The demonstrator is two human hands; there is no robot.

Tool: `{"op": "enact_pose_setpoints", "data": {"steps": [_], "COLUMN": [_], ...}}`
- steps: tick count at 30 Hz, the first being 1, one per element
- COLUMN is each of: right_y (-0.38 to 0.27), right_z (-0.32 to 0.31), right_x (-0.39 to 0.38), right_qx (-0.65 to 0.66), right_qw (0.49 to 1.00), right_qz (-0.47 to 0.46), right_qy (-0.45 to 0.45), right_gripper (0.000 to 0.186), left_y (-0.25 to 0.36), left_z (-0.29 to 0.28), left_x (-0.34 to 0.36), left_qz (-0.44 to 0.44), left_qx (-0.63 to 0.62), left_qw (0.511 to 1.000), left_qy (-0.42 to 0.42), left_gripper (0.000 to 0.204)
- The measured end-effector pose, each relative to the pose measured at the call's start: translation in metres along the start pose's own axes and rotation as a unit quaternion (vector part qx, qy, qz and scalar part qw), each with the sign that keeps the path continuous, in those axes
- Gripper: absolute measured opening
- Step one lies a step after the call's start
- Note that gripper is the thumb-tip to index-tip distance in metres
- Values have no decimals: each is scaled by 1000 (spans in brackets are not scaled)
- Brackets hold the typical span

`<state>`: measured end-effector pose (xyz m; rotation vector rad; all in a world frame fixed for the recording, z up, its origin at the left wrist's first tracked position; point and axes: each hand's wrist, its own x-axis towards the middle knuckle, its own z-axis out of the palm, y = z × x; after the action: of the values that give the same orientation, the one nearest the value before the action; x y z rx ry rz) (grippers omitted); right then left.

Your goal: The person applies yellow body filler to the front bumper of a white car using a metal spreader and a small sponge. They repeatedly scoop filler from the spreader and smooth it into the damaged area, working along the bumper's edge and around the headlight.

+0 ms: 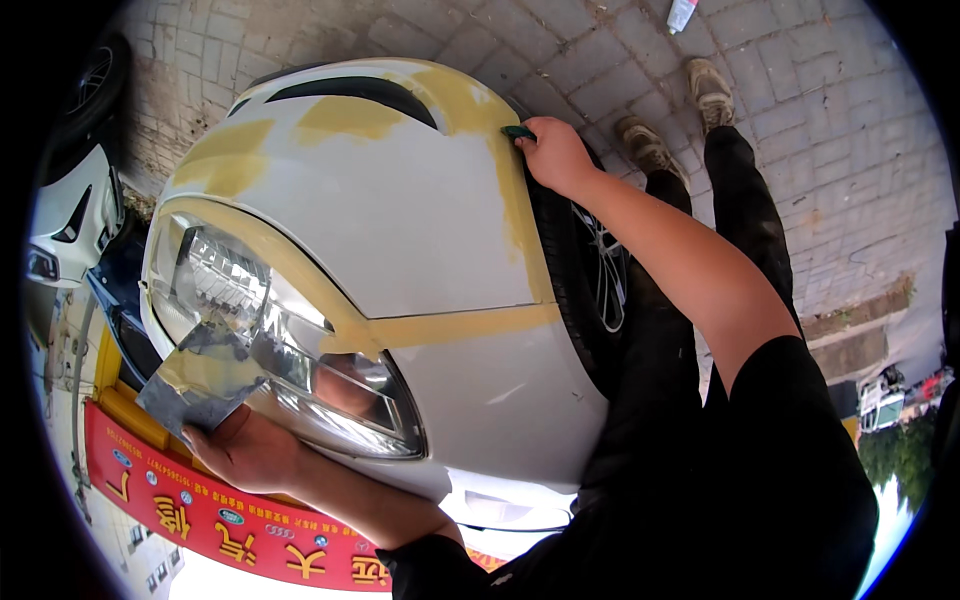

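Observation:
My left hand (245,452) grips a flat grey mixing board (172,400), its face smeared with yellowish body filler, in front of the car's headlight (300,375). My right hand (560,155) is closed around a small dark green spreader (517,132), mostly covered by the fingers. The spreader's edge meets the bumper's edge beside the wheel arch. Yellow filler (350,118) lies in patches on the white front bumper (420,230), and bands of it run along the wheel arch, around the headlight and along the seam with the fender (500,400).
A black tyre with a spoked wheel (600,270) sits close by my legs. My shoes (710,95) stand on grey paving (800,110). A tube (681,14) lies beyond them. Another white car (75,215) is at the left, and a red banner (240,520) shows below.

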<state>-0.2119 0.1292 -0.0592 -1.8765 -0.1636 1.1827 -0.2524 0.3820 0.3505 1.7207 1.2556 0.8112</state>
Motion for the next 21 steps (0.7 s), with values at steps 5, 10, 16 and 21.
{"op": "enact_pose_setpoints", "data": {"steps": [5,10,16,21], "right_y": [2,37,4,-23], "right_z": [-53,-26,-4,-19], "right_x": [-24,36,42,-26], "right_qx": [75,1,-45,44], "right_qw": [988,996,992,997], "right_qz": [45,66,86,1], "right_qy": [-130,-63,-74,-62], "right_gripper": [24,25,25,18], "left_y": [-1,1,0,10], "left_z": [-13,1,1,1], "left_x": [0,-3,2,-7], "left_qz": [-6,13,5,-7], "left_qx": [2,23,20,10], "left_qw": [1000,999,1000,1000], "left_qy": [23,35,7,4], "left_gripper": [45,45,46,47]}}
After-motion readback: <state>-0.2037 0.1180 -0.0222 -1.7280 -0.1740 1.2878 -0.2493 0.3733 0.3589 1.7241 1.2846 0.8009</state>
